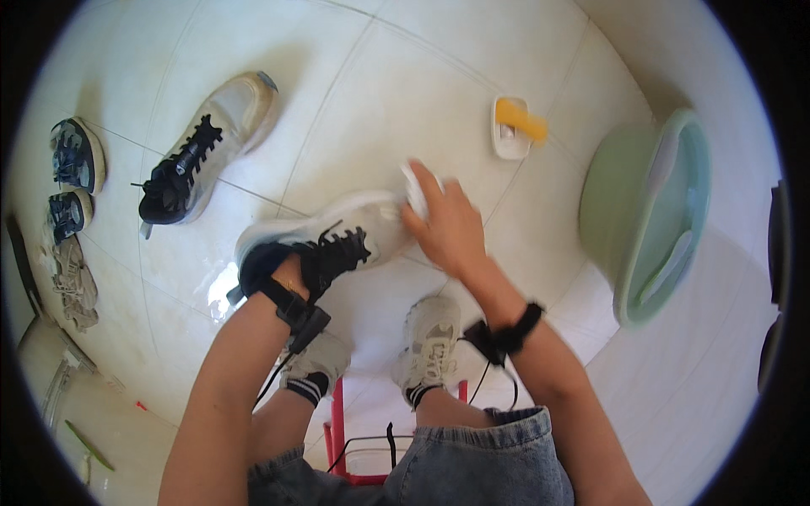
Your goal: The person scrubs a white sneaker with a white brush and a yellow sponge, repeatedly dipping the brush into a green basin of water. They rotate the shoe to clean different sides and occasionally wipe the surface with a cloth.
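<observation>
A white sneaker with black laces is on the tiled floor before me, its toe towards the right. My left hand reaches into the sneaker's collar, holding it from inside; its fingers are hidden. At the toe, my right hand grips a white cloth or wipe, slightly blurred, against or close to the upper. I cannot tell the white piece's exact material. Up and to the left lies a similar sneaker with black laces and a yellowish toe rim. A wet, shiny patch shows beside the held sneaker's heel.
To the right stands a pale green plastic bucket. A small white dish has a yellow object across it. Along the left are dark sneakers and beige shoes. Between my feet and legs are parts of a red frame.
</observation>
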### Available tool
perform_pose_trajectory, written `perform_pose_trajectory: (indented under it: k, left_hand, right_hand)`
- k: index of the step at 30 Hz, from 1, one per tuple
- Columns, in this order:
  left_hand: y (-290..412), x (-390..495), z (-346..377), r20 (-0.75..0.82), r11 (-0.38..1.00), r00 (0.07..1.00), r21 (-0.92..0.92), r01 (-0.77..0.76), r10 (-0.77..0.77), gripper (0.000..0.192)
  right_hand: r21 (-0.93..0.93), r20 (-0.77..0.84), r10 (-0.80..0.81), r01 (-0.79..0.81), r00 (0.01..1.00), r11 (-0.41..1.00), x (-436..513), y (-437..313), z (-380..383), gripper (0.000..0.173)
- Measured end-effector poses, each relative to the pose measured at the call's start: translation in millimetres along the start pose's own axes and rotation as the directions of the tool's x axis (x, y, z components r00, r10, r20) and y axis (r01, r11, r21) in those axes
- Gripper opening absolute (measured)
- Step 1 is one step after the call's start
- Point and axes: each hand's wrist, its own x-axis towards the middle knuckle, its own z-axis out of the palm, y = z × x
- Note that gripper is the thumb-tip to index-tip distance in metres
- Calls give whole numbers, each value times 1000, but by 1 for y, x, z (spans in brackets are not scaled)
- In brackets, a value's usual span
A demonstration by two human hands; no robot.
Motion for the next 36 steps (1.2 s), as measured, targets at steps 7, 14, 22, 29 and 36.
perform_pose_trajectory:
  k: [7, 14, 22, 29, 36]
  left_hand:
    - [2, 7, 11, -42, 1000, 999, 13, 3, -3, 47]
    - [-5, -11, -5, -52, 1000, 999, 21, 12, -11, 46]
    - [4, 3, 12, -73, 997, 997, 77, -5, 10, 46]
    - [5, -5, 9, -97, 997, 995, 77, 13, -5, 46]
    - [5, -4, 12, -133, 993, 991, 113, 14, 1, 46]
  right_hand:
    - [-61, -80, -180, 175, 981, 983, 3, 3, 5, 57]
    - [12, -267, -202, 213, 942, 977, 3, 13, 14, 59]
    - [179, -210, -69, 108, 975, 978, -29, 20, 16, 62]
    - [89, -208, -116, 137, 971, 987, -3, 12, 7, 49]
    - [261, -193, -27, 78, 981, 962, -49, 34, 15, 57]
